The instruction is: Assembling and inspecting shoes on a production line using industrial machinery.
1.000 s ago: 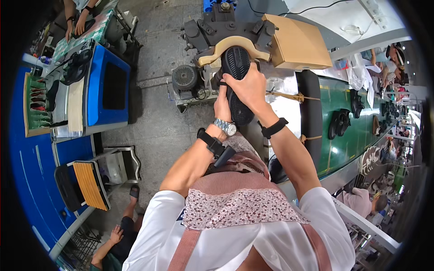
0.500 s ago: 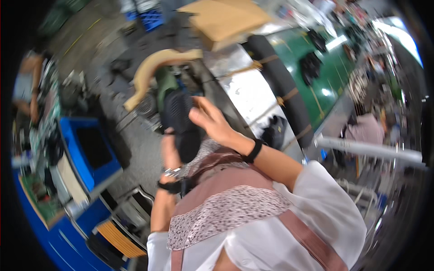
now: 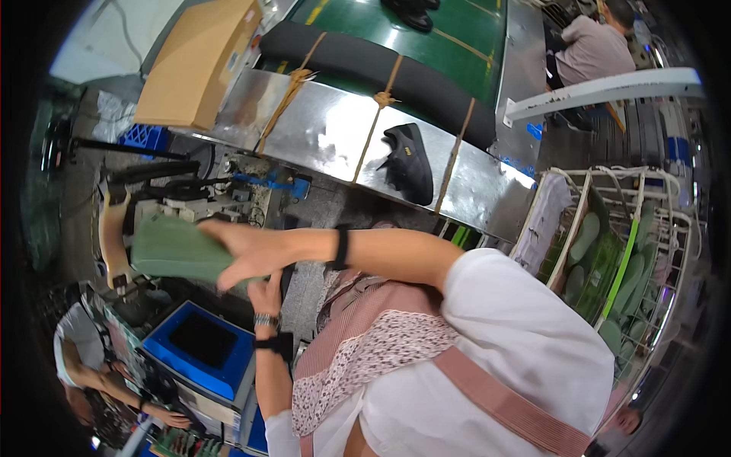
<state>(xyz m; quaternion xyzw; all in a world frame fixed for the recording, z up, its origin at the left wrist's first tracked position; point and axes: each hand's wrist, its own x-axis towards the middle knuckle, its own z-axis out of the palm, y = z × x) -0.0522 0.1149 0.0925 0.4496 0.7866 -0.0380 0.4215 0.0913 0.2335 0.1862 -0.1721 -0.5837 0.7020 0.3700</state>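
Perhaps hold of the green shoe last [image 3: 179, 247] could be lost, because fingers are spread on the right hand [image 3: 247, 246], unclear on the left hand [image 3: 266, 295].

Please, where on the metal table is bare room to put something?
The metal table looks bare between the left rope and middle rope, and right of the right rope. A black shoe takes space between the middle and right ropes. Crowded: near the right hand, with green shoe form and curved pale bar.
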